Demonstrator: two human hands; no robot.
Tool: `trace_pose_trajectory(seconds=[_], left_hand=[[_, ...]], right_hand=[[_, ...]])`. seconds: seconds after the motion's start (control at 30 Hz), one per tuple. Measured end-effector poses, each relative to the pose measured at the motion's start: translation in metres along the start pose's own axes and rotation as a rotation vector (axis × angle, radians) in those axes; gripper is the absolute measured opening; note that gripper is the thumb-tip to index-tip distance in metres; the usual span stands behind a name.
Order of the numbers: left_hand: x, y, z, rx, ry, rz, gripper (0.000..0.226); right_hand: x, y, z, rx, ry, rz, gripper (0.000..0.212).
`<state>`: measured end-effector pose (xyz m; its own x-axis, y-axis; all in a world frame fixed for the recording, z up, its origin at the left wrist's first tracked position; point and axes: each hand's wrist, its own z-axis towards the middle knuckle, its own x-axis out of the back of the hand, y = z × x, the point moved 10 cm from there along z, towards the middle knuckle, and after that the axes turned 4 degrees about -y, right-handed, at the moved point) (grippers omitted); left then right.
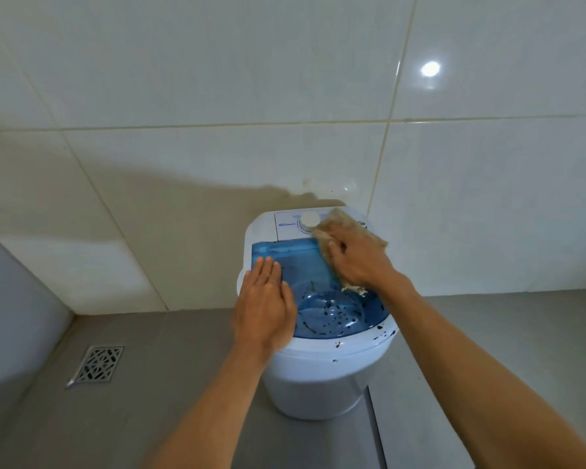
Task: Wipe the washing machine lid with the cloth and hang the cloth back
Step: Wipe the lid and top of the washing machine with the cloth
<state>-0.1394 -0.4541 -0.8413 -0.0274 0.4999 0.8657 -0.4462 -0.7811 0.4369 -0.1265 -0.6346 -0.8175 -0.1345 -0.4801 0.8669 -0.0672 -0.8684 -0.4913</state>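
Left hand [266, 301] is lying flat, fingers straight and together; right hand [359, 257] is reaching forward, fingers curling downward, both forearms extending.

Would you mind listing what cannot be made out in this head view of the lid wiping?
- Lid under the cloth: covered by the cloth and right hand.
- Lid's left edge: covered by the flat left hand.
- Logo and dial markings: too small, blurred.
- Where the cloth hangs: outside the frame.
- Machine's base: hidden by the forearms.
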Motion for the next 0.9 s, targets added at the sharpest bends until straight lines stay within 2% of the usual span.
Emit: trace_pose_trajectory(seconds=[0.13,0.3,0.4,0.5,0.6,0.7,0.77,0.83,0.9], left_hand=[[-0.003,0.0,0.001,-0.005,-0.019,0.009,0.052],[-0.001,-0.002,0.001,-0.005,0.01,0.044,0.054],[-0.003,-0.002,0.001,-0.004,0.001,0.042,0.055],[-0.006,-0.004,0.002,-0.001,-0.032,0.026,0.053],[-0.005,-0.003,0.002,-0.003,-0.017,0.025,0.051],[-0.005,-0.003,0.001,-0.007,0.017,0.035,0.055],[-0.003,-0.002,0.001,-0.015,0.033,0.046,0.059],[-0.004,-0.004,0.001,-0.001,0.0,0.047,0.058],[-0.006,-0.005,0.002,-0.001,-0.022,0.039,0.055]], right_hand=[[0.012,0.022,0.014,-0.191,0.047,0.042,0.043],[0.011,-0.007,0.054,-0.191,0.065,0.37,0.039],[-0.021,-0.042,0.059,-0.059,-0.055,0.156,0.039],[-0.049,-0.043,0.05,0.045,-0.121,-0.116,0.05],[-0.045,-0.03,0.061,0.082,-0.117,-0.14,0.055],[-0.033,-0.018,0.09,-0.041,-0.067,-0.099,0.064],[-0.036,-0.026,0.096,-0.055,-0.061,-0.141,0.056],[-0.046,-0.042,0.086,0.028,-0.043,-0.27,0.045],[-0.054,-0.05,0.071,0.126,-0.005,-0.35,0.045]])
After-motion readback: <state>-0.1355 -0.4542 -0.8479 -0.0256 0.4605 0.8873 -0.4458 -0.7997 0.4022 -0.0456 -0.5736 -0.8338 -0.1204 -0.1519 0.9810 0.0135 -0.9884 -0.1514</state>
